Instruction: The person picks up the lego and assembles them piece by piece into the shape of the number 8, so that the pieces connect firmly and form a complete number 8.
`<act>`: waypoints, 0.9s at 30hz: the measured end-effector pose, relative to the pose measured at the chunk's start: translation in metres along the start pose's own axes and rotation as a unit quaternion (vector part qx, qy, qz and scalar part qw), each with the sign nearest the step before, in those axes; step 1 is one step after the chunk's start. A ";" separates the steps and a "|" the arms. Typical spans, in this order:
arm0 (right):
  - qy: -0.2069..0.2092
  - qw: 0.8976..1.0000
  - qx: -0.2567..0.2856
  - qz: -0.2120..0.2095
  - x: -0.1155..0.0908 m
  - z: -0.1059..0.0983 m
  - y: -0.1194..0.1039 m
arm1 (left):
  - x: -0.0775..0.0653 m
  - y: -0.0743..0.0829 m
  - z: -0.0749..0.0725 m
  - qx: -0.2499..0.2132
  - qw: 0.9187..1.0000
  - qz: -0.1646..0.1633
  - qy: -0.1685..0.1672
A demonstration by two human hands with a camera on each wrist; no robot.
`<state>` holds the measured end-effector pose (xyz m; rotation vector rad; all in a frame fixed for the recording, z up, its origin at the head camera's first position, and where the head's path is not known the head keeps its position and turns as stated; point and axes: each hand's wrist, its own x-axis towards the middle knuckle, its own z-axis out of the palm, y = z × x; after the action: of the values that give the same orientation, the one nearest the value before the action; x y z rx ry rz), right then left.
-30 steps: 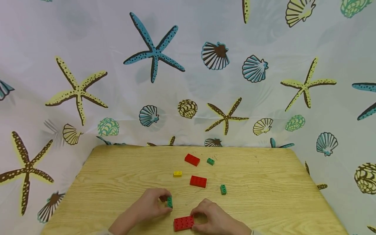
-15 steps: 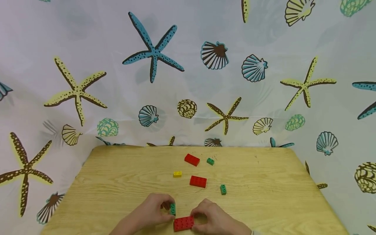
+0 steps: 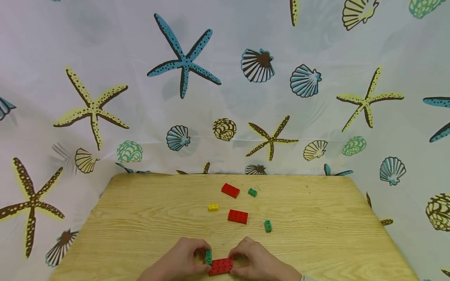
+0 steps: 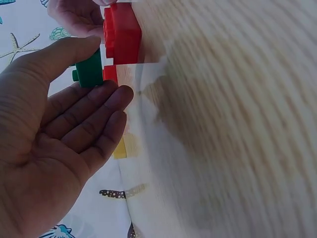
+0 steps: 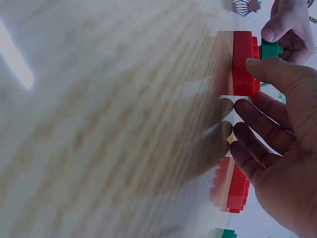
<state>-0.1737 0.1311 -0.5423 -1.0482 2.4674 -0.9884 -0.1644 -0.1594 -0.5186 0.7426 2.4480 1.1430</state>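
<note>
My left hand (image 3: 184, 260) pinches a small green two-stud toy brick (image 3: 209, 256) between thumb and fingertips. Beside it, at the near side of the table, my right hand (image 3: 258, 262) grips the right end of a red eight-stud brick (image 3: 221, 266) that sits studs up on the wood. In the head view the green brick overlaps the red one's left end. From the right wrist, the green brick (image 5: 269, 49) shows right at the studs of the red brick (image 5: 242, 64). In the left wrist view the green brick (image 4: 90, 71) is upright between thumb and fingers.
Farther back on the wooden table (image 3: 147, 218) lie a red brick (image 3: 238, 216), another red brick (image 3: 230, 190), a yellow brick (image 3: 213, 207), and green bricks, one (image 3: 268, 226) to the right and one (image 3: 252, 192) behind. A shell-patterned curtain (image 3: 225, 97) encloses the back and sides.
My left hand has moved right and nearer, bringing the green brick up to the red brick's left end. The right hand and the red brick have stayed nearly still.
</note>
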 end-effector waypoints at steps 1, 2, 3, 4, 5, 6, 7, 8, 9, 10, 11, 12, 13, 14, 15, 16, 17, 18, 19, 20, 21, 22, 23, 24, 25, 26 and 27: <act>0.001 1.000 0.000 -0.003 0.000 0.000 0.001 | 0.000 0.000 0.000 -0.004 1.000 0.001 -0.002; 0.002 1.000 0.000 -0.006 0.000 0.001 0.001 | 0.000 0.000 0.001 -0.007 1.000 0.003 -0.004; 0.003 1.000 0.001 -0.007 0.000 0.001 0.001 | -0.001 -0.001 0.001 -0.013 1.000 0.002 -0.007; 0.002 1.000 0.004 -0.006 0.000 0.001 0.002 | -0.001 -0.001 0.002 -0.019 1.000 0.003 -0.010; 0.002 1.000 0.005 -0.005 0.000 0.001 0.002 | -0.001 -0.001 0.002 -0.025 1.000 0.002 -0.012; 0.002 1.000 0.006 -0.004 0.000 0.001 0.002 | -0.001 -0.001 0.002 -0.030 0.999 0.003 -0.014; 0.000 1.000 0.008 -0.002 0.001 0.001 0.002 | -0.002 0.000 0.003 -0.033 0.999 0.003 -0.015; 0.000 1.000 0.009 -0.001 0.001 0.001 0.002 | -0.002 0.000 0.003 -0.037 0.999 0.006 -0.015; 0.000 1.000 0.009 0.000 0.001 0.001 0.002 | -0.002 0.000 0.003 -0.039 0.999 0.006 -0.015; -0.001 1.000 0.010 0.002 0.001 0.001 0.002 | -0.002 0.000 0.004 -0.041 0.999 0.003 -0.017; 0.000 1.000 0.010 0.000 0.001 0.001 0.002 | -0.001 0.001 0.004 -0.042 0.999 -0.001 -0.018; 0.000 1.000 0.013 0.002 0.001 0.001 0.001 | -0.001 0.001 0.005 -0.043 0.999 -0.007 -0.021; -0.002 1.000 0.019 0.006 0.002 0.000 0.001 | -0.001 0.001 0.005 -0.043 0.999 -0.014 -0.024; -0.003 1.000 0.023 0.008 0.002 0.000 0.001 | 0.000 0.002 0.006 -0.045 0.998 -0.022 -0.027; -0.005 1.000 0.028 0.012 0.002 0.000 0.000 | 0.000 0.002 0.006 -0.044 0.998 -0.030 -0.029; -0.007 0.999 0.032 0.016 0.002 0.000 0.000 | 0.001 0.002 0.006 -0.042 0.998 -0.032 -0.031; -0.008 0.999 0.035 0.019 0.002 -0.001 -0.001 | 0.001 0.002 0.007 -0.041 0.998 -0.033 -0.032; -0.010 0.999 0.040 0.024 0.002 -0.001 -0.001 | 0.001 0.003 0.007 -0.039 0.998 -0.032 -0.031; -0.011 0.999 0.040 0.025 0.002 -0.001 -0.002 | 0.002 0.002 0.007 -0.039 0.998 -0.029 -0.031; -0.012 0.999 0.040 0.027 0.002 -0.002 -0.002 | 0.002 0.002 0.007 -0.037 0.999 -0.025 -0.031; -0.012 0.999 0.038 0.027 0.002 -0.002 -0.003 | 0.003 0.002 0.007 -0.036 0.999 -0.021 -0.031; -0.013 0.999 0.039 0.028 0.002 -0.002 -0.003 | 0.003 0.001 0.007 -0.037 0.999 -0.018 -0.033; -0.014 0.999 0.041 0.031 0.002 -0.002 -0.003 | 0.003 0.001 0.008 -0.040 0.998 -0.018 -0.035; -0.015 0.998 0.043 0.033 0.002 -0.002 -0.004 | 0.003 0.001 0.008 -0.042 0.998 -0.017 -0.036; -0.015 0.998 0.044 0.033 0.002 -0.003 -0.004 | 0.003 0.000 0.008 -0.044 0.998 -0.016 -0.038; -0.015 0.998 0.046 0.034 0.002 -0.003 -0.004 | 0.004 0.000 0.008 -0.045 0.998 -0.016 -0.039; -0.014 0.998 0.045 0.032 0.002 -0.003 -0.004 | 0.004 0.000 0.008 -0.046 0.998 -0.015 -0.040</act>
<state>-0.1743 0.1292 -0.5380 -0.9412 2.3937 -1.0467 -0.1634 -0.1522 -0.5244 0.7072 2.3167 1.1822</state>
